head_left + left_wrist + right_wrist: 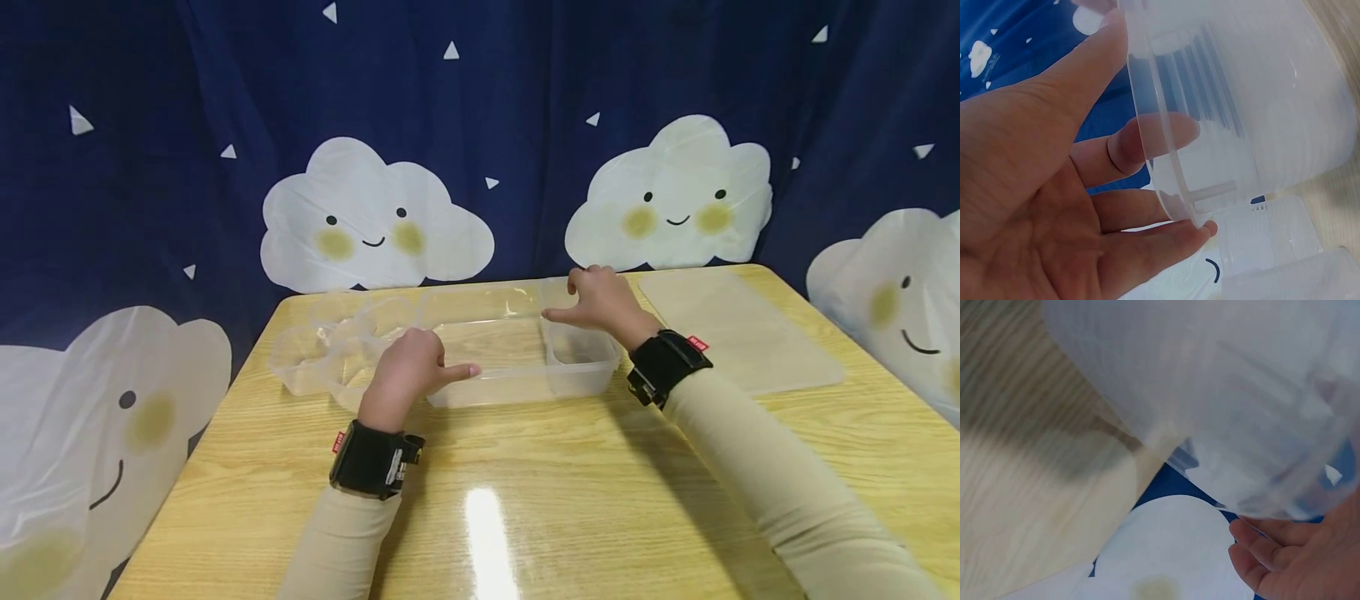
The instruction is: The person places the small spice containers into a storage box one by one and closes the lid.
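A long, see-through plastic box [491, 387] stretches across the back half of the table; a divider sets off a compartment at its right end. At its left end my left hand [408, 367] grips the rim. In the left wrist view the thumb lies along the clear rim [1169, 137] and the other fingers reach to its far side, one showing through the plastic. My right hand [600, 304] holds the box over the right compartment, fingers bent at the far rim. The right wrist view is blurred there, with fingertips [1260, 550] by the box's edge.
Several clear, rounded cups [300, 367] stand left of the box, close to my left hand. A flat translucent sheet or lid [738, 329] lies on the wooden table [570, 500] at the right. A dark blue curtain [525, 100] with clouds hangs behind.
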A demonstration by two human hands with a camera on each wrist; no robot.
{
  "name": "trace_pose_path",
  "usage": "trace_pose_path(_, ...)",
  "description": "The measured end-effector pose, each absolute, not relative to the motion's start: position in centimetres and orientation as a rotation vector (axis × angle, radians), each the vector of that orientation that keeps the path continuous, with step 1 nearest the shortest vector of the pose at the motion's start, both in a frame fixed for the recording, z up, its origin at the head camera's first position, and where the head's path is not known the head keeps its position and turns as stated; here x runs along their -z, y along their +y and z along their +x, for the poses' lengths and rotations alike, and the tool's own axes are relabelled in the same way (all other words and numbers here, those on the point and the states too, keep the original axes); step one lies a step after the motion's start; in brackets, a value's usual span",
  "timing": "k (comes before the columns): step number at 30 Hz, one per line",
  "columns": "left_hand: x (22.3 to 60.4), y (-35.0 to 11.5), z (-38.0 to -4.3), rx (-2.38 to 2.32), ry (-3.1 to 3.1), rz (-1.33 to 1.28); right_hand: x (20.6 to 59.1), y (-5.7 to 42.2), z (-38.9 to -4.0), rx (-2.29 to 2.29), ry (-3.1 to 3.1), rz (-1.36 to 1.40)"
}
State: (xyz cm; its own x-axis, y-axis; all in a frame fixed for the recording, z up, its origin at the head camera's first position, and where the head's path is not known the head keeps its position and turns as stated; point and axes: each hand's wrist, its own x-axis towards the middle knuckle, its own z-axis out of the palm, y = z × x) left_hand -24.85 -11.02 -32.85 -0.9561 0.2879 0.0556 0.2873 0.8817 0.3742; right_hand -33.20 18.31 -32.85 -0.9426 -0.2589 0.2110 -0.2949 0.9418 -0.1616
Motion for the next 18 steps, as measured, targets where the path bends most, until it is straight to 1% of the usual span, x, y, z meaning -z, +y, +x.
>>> trace_pose_path(8, 32.83, -10.87, -24.77, -0.603, 3.052, 0.467, 33.79, 18.41, -33.41, -0.281, -2.939, 0.368)
trace_pose_path(18, 32.95, -10.88, -24.73, -0.608, 3.052, 0.456, 33.84, 18.40, -33.30, -0.329, -2.953, 0.347)
